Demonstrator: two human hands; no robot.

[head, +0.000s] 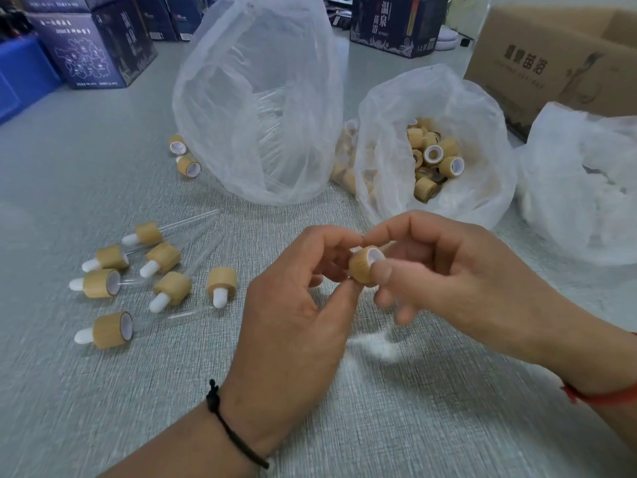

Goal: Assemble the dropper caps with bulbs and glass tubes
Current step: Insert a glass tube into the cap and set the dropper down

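- the near edge of the tabletop (103, 391) is bare on the left, so a hand could pass there.
- finished droppers (113, 270) lie in a loose bunch by the left side, with small gaps between them.
- three plastic bags stand across the middle: a tall bag (262, 98), a cap bag (431, 150) and a right bag (582, 174).
- boxes (93, 46) block the far edge.
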